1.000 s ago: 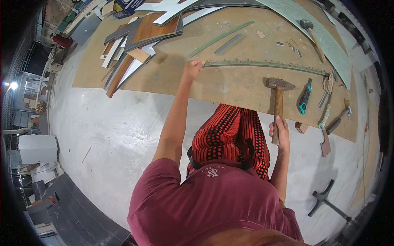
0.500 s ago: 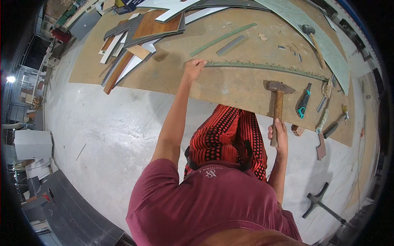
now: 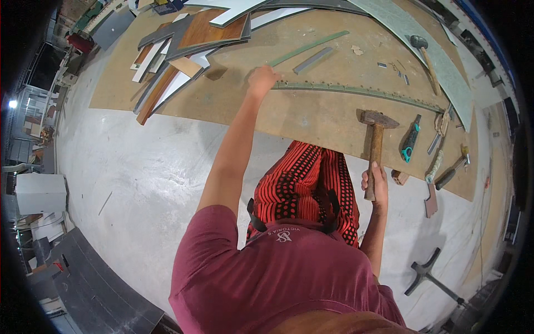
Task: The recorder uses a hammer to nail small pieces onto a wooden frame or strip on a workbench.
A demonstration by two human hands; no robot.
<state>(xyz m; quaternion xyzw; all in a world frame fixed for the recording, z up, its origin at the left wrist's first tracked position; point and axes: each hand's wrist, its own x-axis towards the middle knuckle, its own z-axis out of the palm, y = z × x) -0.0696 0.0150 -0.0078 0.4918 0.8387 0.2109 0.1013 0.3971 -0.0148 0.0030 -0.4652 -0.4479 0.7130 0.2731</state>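
Holding the hammer (image 3: 376, 146) by the lower end of its wooden handle, my right hand (image 3: 375, 183) has its fingers closed around it; the metal head lies on the bench (image 3: 311, 119). My left hand (image 3: 262, 79) reaches far out and rests on the left end of the long strip (image 3: 361, 91), fingers bent down upon it. A green-handled tool (image 3: 410, 145) lies just right of the hammer.

You are seeing two hammers (image 3: 376, 146) (image 3: 425, 53) lying on one board (image 3: 311, 114), one long strip (image 3: 361, 90), two short bars (image 3: 311, 47) (image 3: 313, 60), one green-handled tool (image 3: 410, 143).
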